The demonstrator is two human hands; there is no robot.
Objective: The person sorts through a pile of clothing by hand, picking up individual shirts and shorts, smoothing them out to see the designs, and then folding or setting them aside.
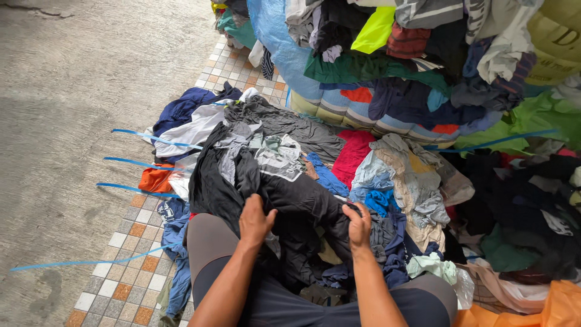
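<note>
Down from the head camera, both hands are busy with one black garment (290, 194) spread over the person's knees. The left hand (254, 221) has its fingers clamped on the cloth; the right hand (358, 225) pinches its edge. Around it the heap of clothes (423, 91) looks barely thinned, with blue straps (136, 189) lying loose on the tiled floor (130, 248).
</note>
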